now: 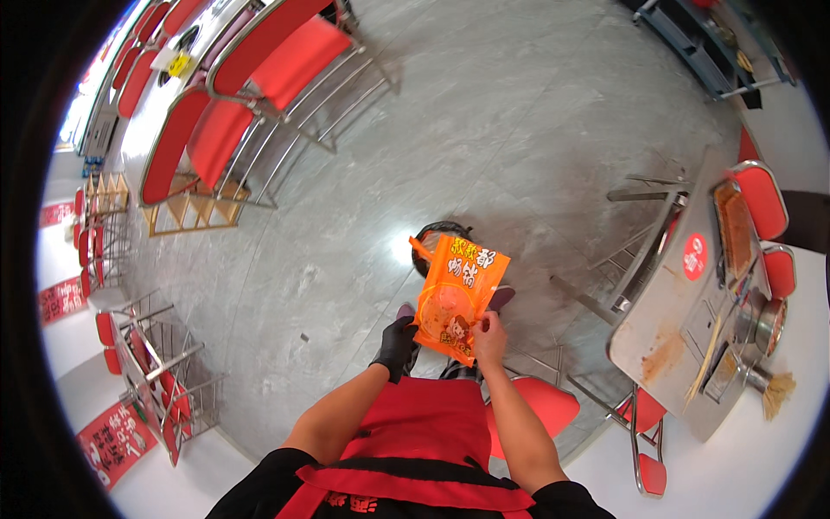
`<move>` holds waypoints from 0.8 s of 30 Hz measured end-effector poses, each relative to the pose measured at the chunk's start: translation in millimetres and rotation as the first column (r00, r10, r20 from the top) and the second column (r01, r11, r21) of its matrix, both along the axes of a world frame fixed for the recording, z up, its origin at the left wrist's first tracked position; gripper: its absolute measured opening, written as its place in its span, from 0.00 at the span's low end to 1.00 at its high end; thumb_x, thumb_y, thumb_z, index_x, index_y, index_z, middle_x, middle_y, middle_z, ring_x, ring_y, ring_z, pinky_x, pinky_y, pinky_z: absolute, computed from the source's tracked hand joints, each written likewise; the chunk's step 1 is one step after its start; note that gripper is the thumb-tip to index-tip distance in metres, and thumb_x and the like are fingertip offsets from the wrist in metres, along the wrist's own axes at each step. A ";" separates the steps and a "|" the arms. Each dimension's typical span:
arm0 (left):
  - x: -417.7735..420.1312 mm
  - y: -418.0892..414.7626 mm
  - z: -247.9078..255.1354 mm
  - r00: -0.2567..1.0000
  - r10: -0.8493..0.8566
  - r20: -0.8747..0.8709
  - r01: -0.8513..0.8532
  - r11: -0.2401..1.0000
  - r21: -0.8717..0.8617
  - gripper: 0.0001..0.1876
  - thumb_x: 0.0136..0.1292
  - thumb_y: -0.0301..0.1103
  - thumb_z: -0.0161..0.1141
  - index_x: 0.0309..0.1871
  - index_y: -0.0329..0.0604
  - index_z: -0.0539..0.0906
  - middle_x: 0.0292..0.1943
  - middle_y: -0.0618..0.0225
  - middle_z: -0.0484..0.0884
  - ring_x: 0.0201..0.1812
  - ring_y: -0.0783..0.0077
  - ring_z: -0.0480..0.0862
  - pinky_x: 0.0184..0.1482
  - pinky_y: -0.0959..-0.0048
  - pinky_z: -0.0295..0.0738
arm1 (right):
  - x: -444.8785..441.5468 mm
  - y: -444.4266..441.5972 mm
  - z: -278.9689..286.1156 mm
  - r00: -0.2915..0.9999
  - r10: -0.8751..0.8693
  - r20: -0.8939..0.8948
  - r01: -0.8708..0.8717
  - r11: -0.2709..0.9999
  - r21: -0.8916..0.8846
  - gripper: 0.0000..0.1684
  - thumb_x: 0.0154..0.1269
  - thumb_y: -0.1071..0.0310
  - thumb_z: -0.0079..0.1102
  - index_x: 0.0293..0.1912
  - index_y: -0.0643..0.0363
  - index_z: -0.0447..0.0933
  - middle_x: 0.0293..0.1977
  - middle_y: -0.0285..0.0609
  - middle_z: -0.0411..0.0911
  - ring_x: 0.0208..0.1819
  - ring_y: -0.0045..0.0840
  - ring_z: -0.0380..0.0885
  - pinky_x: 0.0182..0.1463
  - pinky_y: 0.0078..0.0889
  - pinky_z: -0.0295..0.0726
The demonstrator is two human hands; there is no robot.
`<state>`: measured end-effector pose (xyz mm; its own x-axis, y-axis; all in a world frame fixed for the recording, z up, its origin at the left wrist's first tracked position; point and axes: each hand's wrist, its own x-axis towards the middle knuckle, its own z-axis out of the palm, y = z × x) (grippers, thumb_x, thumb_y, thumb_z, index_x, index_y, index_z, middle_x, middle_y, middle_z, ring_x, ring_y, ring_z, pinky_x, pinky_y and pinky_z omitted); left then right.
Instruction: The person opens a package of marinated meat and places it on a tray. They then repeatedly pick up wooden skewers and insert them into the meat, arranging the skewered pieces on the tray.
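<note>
Between my two hands is an orange plastic food packet, printed with writing and a cartoon figure. Its top corner strip looks torn and sticks out to the left. My left hand, in a black glove, grips the packet's lower left edge. The bare fingers of my right hand pinch its lower right edge. Beneath the packet, a bin with a black liner stands on the floor, partly hidden. What the packet contains is not clear.
At right, a table with brown smears carries a tray of reddish-brown sauce, skewers and metal pots. A red chair is close on my right. More red chairs line a table at upper left. A dark cart stands upper right.
</note>
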<state>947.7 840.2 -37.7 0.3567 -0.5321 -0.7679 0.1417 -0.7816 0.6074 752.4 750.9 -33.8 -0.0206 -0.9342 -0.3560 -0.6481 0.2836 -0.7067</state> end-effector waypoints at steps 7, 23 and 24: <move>56.7 34.2 -64.6 0.989 -0.147 0.012 0.146 0.987 0.066 0.18 0.60 0.29 0.59 0.53 0.33 0.79 0.43 0.58 0.84 0.42 0.68 0.83 0.45 0.71 0.75 | 55.0 10.5 -81.8 0.999 -0.029 -0.020 0.034 0.940 0.339 0.09 0.54 0.69 0.60 0.36 0.61 0.74 0.26 0.42 0.77 0.30 0.31 0.77 0.37 0.31 0.74; 66.8 -9.0 -85.2 0.914 0.321 -0.249 -0.269 0.937 0.221 0.14 0.60 0.25 0.58 0.50 0.33 0.80 0.35 0.65 0.83 0.30 0.74 0.80 0.33 0.75 0.74 | 37.3 -63.2 -154.3 0.955 -0.273 0.120 0.121 0.724 0.680 0.03 0.59 0.74 0.54 0.36 0.59 0.74 0.29 0.35 0.75 0.27 0.20 0.73 0.28 0.24 0.71; 64.8 -8.4 -90.1 0.926 0.291 -0.238 -0.241 0.946 0.219 0.15 0.60 0.25 0.58 0.51 0.33 0.80 0.37 0.64 0.83 0.33 0.74 0.80 0.35 0.75 0.74 | 34.7 -63.0 -157.7 0.950 -0.286 0.124 0.133 0.731 0.670 0.03 0.59 0.74 0.54 0.36 0.59 0.74 0.28 0.35 0.75 0.26 0.20 0.73 0.27 0.24 0.71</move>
<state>1012.5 831.8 -127.8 0.2367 -0.2878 -0.9280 0.4953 -0.7860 0.3700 787.2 687.9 -191.5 -0.0432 -0.4562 -0.8888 -0.3793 0.8305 -0.4079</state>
